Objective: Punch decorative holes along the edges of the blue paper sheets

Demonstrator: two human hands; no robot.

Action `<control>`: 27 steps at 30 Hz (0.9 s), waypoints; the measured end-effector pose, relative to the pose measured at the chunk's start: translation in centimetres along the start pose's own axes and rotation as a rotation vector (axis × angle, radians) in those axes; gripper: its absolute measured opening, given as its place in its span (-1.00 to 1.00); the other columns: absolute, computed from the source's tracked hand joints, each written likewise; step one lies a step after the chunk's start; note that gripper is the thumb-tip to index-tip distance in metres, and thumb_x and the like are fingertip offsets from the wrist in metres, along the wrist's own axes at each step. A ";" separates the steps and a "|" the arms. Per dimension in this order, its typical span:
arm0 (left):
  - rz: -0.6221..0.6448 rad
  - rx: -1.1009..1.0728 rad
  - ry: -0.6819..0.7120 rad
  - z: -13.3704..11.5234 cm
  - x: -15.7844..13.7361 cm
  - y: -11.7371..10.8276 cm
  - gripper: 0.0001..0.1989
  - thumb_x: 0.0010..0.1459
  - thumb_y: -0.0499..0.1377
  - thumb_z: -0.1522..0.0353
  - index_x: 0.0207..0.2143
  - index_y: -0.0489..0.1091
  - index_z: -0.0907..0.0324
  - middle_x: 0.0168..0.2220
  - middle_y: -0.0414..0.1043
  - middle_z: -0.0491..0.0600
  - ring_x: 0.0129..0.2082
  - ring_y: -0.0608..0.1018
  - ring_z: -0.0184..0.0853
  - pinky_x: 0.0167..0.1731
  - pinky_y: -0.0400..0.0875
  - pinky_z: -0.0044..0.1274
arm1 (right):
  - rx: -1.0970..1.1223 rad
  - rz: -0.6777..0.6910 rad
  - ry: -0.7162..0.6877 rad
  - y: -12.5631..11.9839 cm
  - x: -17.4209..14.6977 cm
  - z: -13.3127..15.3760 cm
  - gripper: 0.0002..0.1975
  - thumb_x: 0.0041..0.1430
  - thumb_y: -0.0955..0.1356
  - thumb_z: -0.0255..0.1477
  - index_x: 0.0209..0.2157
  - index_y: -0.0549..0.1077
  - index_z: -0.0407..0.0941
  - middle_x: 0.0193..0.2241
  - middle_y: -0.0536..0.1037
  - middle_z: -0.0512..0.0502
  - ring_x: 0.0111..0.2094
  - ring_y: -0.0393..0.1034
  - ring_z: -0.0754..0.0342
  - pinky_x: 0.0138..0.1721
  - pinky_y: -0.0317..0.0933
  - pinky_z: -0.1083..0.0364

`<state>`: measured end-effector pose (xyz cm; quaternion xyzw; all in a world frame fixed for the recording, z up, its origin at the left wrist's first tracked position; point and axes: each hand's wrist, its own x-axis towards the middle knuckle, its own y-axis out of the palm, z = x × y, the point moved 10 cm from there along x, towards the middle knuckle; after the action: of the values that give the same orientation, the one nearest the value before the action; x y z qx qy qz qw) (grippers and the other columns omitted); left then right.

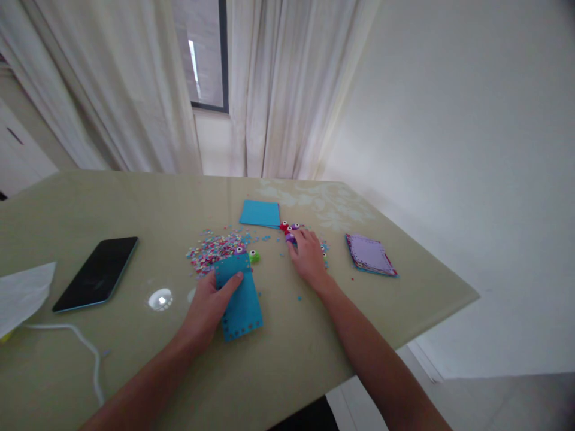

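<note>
My left hand (pixel 209 305) is closed on a blue paper card (pixel 245 302), thumb on top. Small punched holes run along the card's top and bottom edges. At the card's upper edge are a purple paper punch with a googly eye and a green punch (pixel 255 257) like it. My right hand (pixel 309 257) is further off on the table, thumb and fingertips closed round a small purple paper punch (pixel 290 238). Red and purple punches with googly eyes (pixel 284 226) sit just beyond its fingers. Part of another shows by its right side.
Colourful paper confetti (pixel 213 251) lies heaped behind the card. A stack of blue paper (pixel 260 213) is at the back; punched lilac cards (pixel 371 254) are stacked at right. On the left are a black tablet (pixel 99 272), white paper (pixel 24 293) and a white cable (pixel 92 347).
</note>
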<state>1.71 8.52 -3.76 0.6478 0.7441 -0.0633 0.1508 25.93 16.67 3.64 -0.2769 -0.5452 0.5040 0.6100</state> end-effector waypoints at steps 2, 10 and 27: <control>0.064 0.012 0.000 0.1 -0.1 0.7 -0.40 -0.04 0.46 0.00 -0.07 0.60 0.21 -0.20 0.72 0.10 -0.35 0.71 -0.14 -0.35 0.67 -0.34 | -0.148 0.110 -0.011 0.7 0.4 -0.2 -0.59 0.43 0.29 -0.45 0.25 0.45 -0.15 0.16 0.54 -0.34 0.17 0.34 -0.24 0.18 0.21 -0.15; 0.173 0.235 0.073 0.1 -0.3 1.6 -0.52 0.08 0.36 -0.03 -0.19 0.63 0.18 -0.30 0.71 0.08 -0.42 0.67 -0.15 -0.43 0.60 -0.39 | -0.312 0.292 -0.109 2.0 0.9 2.1 -0.71 0.40 0.29 -0.48 0.05 0.56 -0.19 0.12 0.54 -0.38 0.18 0.36 -0.23 0.15 0.21 -0.12; 0.026 0.382 0.221 -1.9 -0.8 0.7 -0.55 0.08 0.30 -0.09 -0.40 0.46 0.11 -0.51 0.50 -0.10 -0.54 0.51 -0.25 -0.57 0.43 -0.48 | 0.458 0.306 -0.117 3.3 -2.7 5.3 -0.67 0.06 0.46 -0.57 -0.10 0.46 -0.12 -0.22 0.56 -0.06 -0.24 0.45 0.02 -0.12 0.32 0.05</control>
<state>2.25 8.39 -1.67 0.6770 0.7222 -0.1298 -0.0565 20.21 14.17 1.03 -0.1815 -0.4030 0.7154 0.5411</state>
